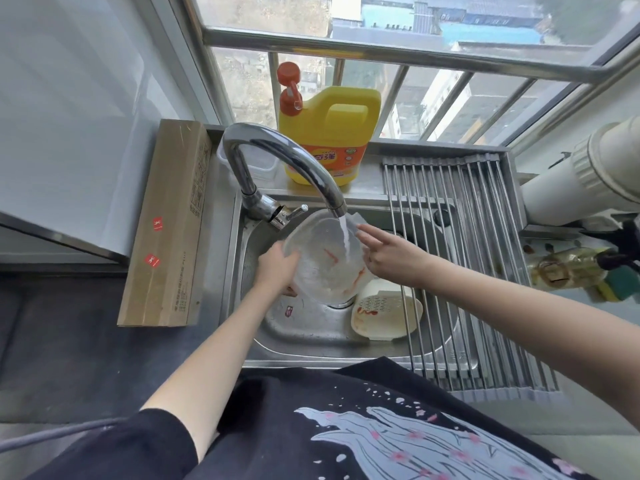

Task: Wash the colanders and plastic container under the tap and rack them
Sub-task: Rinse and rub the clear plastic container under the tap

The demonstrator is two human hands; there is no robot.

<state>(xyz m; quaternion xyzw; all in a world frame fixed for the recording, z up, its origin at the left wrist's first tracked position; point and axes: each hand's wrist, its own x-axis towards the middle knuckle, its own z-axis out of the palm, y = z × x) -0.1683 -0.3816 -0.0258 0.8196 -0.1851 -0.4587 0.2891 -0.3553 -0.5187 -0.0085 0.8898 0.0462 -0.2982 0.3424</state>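
A clear plastic container (325, 258) with orange-red smears inside is held tilted over the sink (311, 341), its open side facing up toward the tap (277, 168). A thin stream of water (344, 233) runs from the spout into it. The left hand (277, 268) grips the container's left rim, fingers curled round the edge. The right hand (388, 254) touches the right rim with its fingers stretched out and apart, not wrapped round anything.

Just below and to the right of the container, a cream colander (384, 310) lies in the sink basin, stained with red sauce and partly under the bars of the rack (460, 254). The rack, a roll of metal rods, spans the right part of the sink.

Behind the tap, on the ledge by the window (381, 29), stands a yellow detergent jug (329, 133) with an orange pump. A second clear tub (256, 164) sits just to the left of the jug. A long cardboard box (169, 220) lies on the counter (69, 341) along the sink's left edge. At far right, a bottle (568, 268) and a sponge (620, 289) rest near a white pipe (588, 174).
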